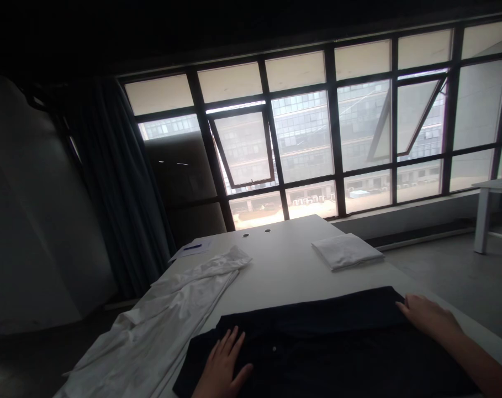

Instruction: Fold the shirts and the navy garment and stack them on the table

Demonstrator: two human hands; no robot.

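My left hand (223,367) lies flat on a soft black cloth (317,354) with its fingers spread, and my right hand (428,316) rests on the cloth's far edge, so my hands are well apart and the cloth lies right under them. A crumpled white cloth (168,309) lies just beside it on the white table (284,260). A folded white cloth (345,250) sits farther off, near a paper (193,249) and a big window (300,138).
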